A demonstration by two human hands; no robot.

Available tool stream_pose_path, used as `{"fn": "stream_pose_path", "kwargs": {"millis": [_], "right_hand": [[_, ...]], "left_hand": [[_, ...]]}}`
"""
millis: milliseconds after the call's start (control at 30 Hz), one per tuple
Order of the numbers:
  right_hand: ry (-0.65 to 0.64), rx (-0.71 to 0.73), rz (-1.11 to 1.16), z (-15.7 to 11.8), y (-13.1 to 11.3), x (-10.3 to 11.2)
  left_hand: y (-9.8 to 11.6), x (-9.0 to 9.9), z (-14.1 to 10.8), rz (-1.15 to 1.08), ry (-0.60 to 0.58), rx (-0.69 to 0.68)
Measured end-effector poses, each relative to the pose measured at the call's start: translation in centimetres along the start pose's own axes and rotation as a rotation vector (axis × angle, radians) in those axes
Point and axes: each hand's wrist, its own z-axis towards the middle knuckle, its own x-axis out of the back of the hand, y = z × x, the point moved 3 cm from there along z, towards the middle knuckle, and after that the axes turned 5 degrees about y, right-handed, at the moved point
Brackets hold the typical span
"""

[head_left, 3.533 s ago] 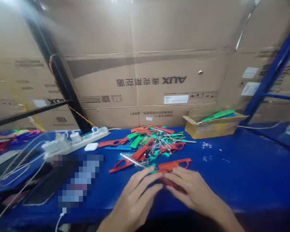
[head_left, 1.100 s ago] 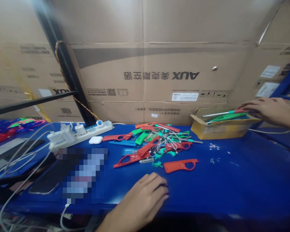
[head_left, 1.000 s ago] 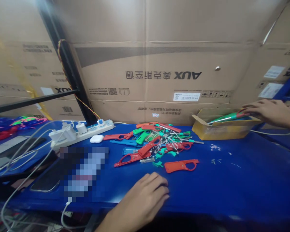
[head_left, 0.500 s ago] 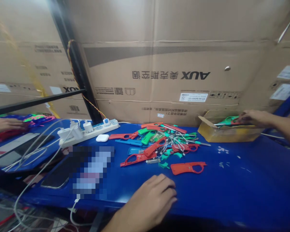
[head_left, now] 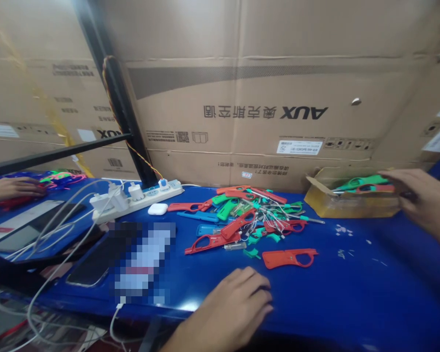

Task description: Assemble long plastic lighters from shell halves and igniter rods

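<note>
My left hand [head_left: 234,305] rests near the front edge of the blue table [head_left: 315,303], its fingers loosely bent and a little apart, with nothing visible in it. Just beyond it lies a red lighter handle half [head_left: 289,258]. A heap of red, green and blue handle shells [head_left: 238,227] with thin white wires and metal tubes spreads behind that. My right hand [head_left: 421,200] is at the right end of a small cardboard box [head_left: 352,205], fingers apart and slightly blurred. Inside the box lie green and red stick lighters [head_left: 366,183], apart from my fingers.
A white power strip [head_left: 143,198] with chargers and cables stands at the left, beside a white earphone case [head_left: 157,209] and phones [head_left: 91,259]. Another person's hand [head_left: 16,188] is at the far left. Large cartons [head_left: 260,88] form the back wall.
My right hand has let go of a lighter in the box and drawn back to the right and downward. The left hand has kept its place on the table. The view has shifted slightly.
</note>
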Motion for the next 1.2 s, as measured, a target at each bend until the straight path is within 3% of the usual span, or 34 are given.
{"fn": "stream_pose_path", "kwargs": {"millis": [200, 300, 433, 667, 1000, 1200], "right_hand": [[-0.042, 0.351, 0.271, -5.3, -11.3, 4.5], [-0.065, 0.398, 0.377, -8.1, -16.3, 6.3], [-0.058, 0.353, 0.502, -10.8, -20.2, 6.6], [-0.109, 0.303, 0.473, -12.6, -20.8, 4.4], [-0.142, 0.322, 0.473, -13.5, -20.5, 3.5], [-0.155, 0.279, 0.496, -13.7, -20.5, 3.0]], "left_hand": [[-0.1, 0.2, 0.2, -0.020, 0.021, 0.062], [-0.8, 0.2, 0.1, 0.008, 0.108, 0.177], [-2.0, 0.2, -0.1, 0.045, 0.242, 0.267], [-4.0, 0.8, -0.6, 0.038, 0.386, 0.358], [-8.3, 2.8, -2.6, 0.394, 0.157, 0.578], [-9.1, 2.6, -3.1, 0.381, 0.157, 0.522]]}}
